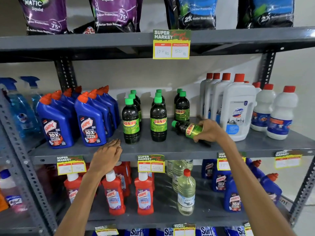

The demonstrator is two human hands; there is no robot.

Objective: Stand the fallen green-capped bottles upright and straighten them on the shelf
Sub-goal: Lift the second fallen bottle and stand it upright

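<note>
Eight upright bottles (158,120), one tilted bottle (188,128) in right hand (210,131) (left hand (107,155) open, empty)

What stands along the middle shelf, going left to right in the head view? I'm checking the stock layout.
Blue spray bottles → blue Harpic bottles → upright green-capped bottles → fallen green-capped bottle held by the right hand → big white jugs → small white bottles.
</note>
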